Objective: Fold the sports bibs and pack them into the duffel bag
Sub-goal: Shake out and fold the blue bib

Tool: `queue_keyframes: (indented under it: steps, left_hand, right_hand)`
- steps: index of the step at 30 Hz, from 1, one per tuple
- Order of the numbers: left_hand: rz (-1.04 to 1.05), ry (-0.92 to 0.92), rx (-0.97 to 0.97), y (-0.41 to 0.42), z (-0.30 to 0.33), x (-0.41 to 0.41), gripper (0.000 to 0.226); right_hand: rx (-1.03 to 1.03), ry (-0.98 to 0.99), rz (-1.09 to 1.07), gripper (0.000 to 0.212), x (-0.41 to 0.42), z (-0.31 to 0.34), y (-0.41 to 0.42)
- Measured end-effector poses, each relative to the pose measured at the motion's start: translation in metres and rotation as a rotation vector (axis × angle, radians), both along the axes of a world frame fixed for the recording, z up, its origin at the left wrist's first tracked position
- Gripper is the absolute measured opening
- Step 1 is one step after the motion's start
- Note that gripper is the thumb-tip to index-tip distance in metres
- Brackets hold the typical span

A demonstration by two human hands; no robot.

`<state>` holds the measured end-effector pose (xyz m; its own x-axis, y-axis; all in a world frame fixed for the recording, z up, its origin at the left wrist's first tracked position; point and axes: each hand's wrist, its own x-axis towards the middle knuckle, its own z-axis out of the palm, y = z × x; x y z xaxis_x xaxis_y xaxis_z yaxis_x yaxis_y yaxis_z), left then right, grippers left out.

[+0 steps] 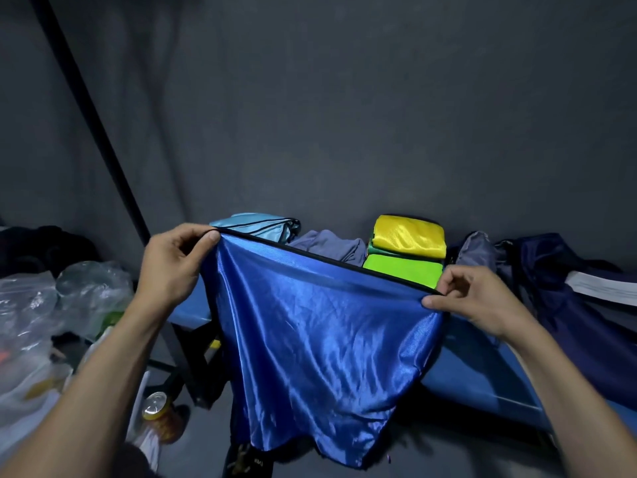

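A shiny blue bib point(310, 343) with black trim hangs in the air in front of me, stretched by its top edge. My left hand point(175, 267) pinches its upper left corner, and my right hand point(472, 298) pinches the upper right corner. Behind it on the blue table point(482, 367) lies a stack of folded bibs, yellow point(408, 238) on top of green point(403, 269). A light blue folded bib point(258, 224) and a grey-blue cloth point(331, 244) lie further left. The dark navy duffel bag point(565, 288) sits at the right on the table.
A grey curtain wall point(344, 115) stands close behind the table, with a black pole point(93, 112) slanting at the left. Clear plastic bags point(44, 305) pile up at the lower left. A drink can point(157, 407) stands on the floor near the table's black legs point(193, 360).
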<state>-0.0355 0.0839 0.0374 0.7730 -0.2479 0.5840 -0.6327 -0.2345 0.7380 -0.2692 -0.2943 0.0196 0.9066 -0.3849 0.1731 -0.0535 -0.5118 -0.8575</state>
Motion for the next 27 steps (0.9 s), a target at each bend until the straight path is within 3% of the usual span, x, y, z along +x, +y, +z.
queue_keyframes:
  steps: [2, 6, 8, 11, 15, 18, 21, 26, 27]
  left_hand:
    - [-0.003, 0.012, -0.04, 0.0, 0.002, 0.0, 0.03]
    - [-0.135, 0.103, -0.044, 0.004, 0.005, 0.0, 0.027]
    - [-0.237, 0.178, 0.008, 0.007, 0.004, 0.001, 0.02]
    - [-0.299, 0.241, 0.15, 0.008, -0.003, 0.003, 0.018]
    - [-0.244, 0.238, 0.306, 0.007, -0.01, 0.009, 0.026]
    - [-0.098, 0.097, 0.428, 0.007, -0.013, 0.013, 0.023]
    - [-0.062, 0.066, 0.421, 0.007, -0.011, 0.012, 0.019]
    - [-0.316, 0.358, 0.203, 0.008, -0.002, 0.004, 0.006]
    - [-0.398, 0.428, 0.152, 0.009, 0.0, 0.002, 0.015]
  right_hand:
    - [0.097, -0.04, 0.004, 0.029, 0.001, 0.002, 0.002]
    - [0.482, -0.265, -0.018, 0.043, -0.001, 0.017, 0.004]
    - [0.655, -0.396, -0.038, 0.03, -0.005, 0.028, 0.001]
    - [0.729, -0.458, -0.074, 0.022, -0.006, 0.033, -0.002]
    - [0.545, -0.38, -0.154, 0.047, -0.001, 0.024, -0.002]
    - [0.275, -0.307, -0.158, 0.017, 0.0, 0.02, -0.007]
    - [-0.028, -0.243, -0.144, 0.022, -0.001, 0.017, -0.012]
    - [-0.225, -0.145, -0.183, 0.016, -0.009, 0.017, -0.015]
    - [-0.213, -0.126, -0.195, 0.015, -0.01, 0.017, -0.016]
